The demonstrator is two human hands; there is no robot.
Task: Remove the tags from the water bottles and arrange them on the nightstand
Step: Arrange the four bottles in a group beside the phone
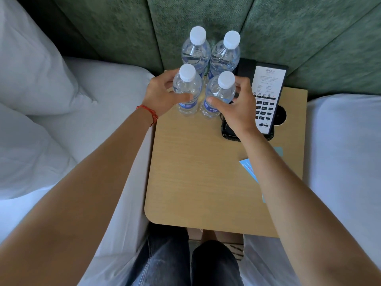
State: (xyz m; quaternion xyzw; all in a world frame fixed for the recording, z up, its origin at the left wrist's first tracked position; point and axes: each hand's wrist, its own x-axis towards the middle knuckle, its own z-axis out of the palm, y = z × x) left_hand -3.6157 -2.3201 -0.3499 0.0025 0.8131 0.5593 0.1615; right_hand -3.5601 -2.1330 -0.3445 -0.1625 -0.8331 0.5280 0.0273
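Each hand [162,93] [237,106] grips a front bottle [187,89] [218,96] on the nightstand [195,172].

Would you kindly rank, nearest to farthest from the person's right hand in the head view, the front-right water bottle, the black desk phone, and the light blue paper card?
From the right hand:
1. Front-right clear plastic water bottle with white cap, gripped by that hand.
2. Black desk phone, just right of and beneath the hand.
3. Light blue paper card, toward the wooden nightstand's near right edge.
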